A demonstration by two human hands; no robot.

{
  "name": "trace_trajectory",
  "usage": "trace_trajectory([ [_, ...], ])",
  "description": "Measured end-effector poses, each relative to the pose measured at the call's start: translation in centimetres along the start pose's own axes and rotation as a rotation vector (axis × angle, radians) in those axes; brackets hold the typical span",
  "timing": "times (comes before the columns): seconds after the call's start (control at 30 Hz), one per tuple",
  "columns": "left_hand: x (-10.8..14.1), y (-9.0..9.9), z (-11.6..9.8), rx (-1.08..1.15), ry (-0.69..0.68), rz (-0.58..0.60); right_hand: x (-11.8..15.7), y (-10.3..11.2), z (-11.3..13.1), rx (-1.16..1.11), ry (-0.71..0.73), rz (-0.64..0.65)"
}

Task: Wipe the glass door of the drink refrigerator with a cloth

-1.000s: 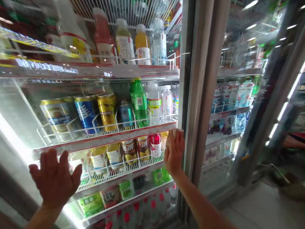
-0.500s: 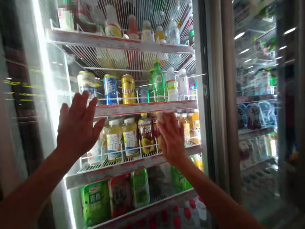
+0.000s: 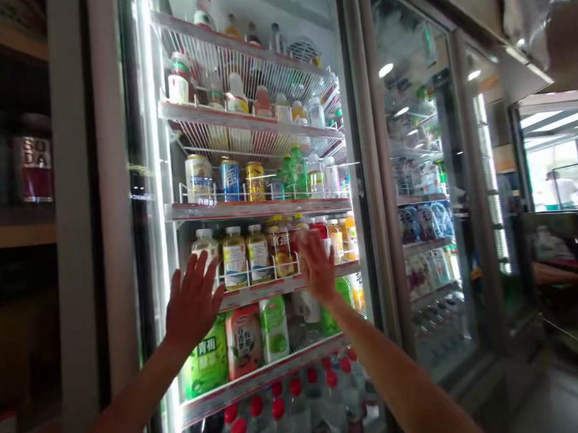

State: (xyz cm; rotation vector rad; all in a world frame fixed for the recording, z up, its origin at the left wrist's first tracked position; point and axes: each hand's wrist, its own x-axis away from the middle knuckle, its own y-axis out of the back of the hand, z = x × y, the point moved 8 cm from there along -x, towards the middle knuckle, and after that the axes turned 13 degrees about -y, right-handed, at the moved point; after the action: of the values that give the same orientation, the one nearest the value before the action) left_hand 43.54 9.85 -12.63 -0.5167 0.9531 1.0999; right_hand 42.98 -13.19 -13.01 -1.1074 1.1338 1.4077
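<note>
Both arms reach toward a lit drinks cooler. My left hand (image 3: 191, 305) is raised palm forward with its fingers spread, holding nothing, in front of the tea bottles (image 3: 235, 259) and the green pack (image 3: 206, 358). My right hand (image 3: 318, 266) is also up with its fingers apart and nothing in it, before the brown tea bottle (image 3: 281, 248) and a red-labelled one. Its fingertips are a little blurred. Whether either hand touches the glass cannot be told. Above the hands stand a blue can (image 3: 229, 179), a gold can (image 3: 255, 181) and a green bottle (image 3: 298, 172).
Bottles with red caps (image 3: 298, 405) crowd the cooler's bottom. A metal door frame (image 3: 380, 175) separates it from another glass-fronted cooler (image 3: 423, 199) on the right. At the left, a dark shelf (image 3: 19, 235) carries soda bottles (image 3: 35, 159). A bright window shows at far right.
The view has pulled back and shifted, showing more of the cooler, the left shelf and the room at right. Both hands stay raised and spread, now lower in the picture, the left one further right.
</note>
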Motion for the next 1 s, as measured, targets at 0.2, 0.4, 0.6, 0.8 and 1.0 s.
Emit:
trace_trajectory([
  [0.2,1.6,0.1,-0.3,0.012,0.006,-0.022,0.9,0.0,4.7,-0.060,0.220,0.025],
  [0.4,1.6,-0.1,-0.3,-0.020,-0.005,-0.052,-1.2,0.7,-2.9,-0.020,-0.019,-0.084],
  [0.6,1.6,0.2,-0.5,-0.048,0.009,-0.048,0.9,-0.4,-1.5,-0.072,0.069,-0.024],
  [0.8,1.5,0.4,-0.5,-0.052,-0.006,-0.076,0.8,0.2,-5.8,-0.006,0.004,-0.039],
  [1.0,1.6,0.4,-0.4,-0.046,-0.005,-0.092,1.4,0.7,-7.2,-0.045,-0.118,-0.086],
])
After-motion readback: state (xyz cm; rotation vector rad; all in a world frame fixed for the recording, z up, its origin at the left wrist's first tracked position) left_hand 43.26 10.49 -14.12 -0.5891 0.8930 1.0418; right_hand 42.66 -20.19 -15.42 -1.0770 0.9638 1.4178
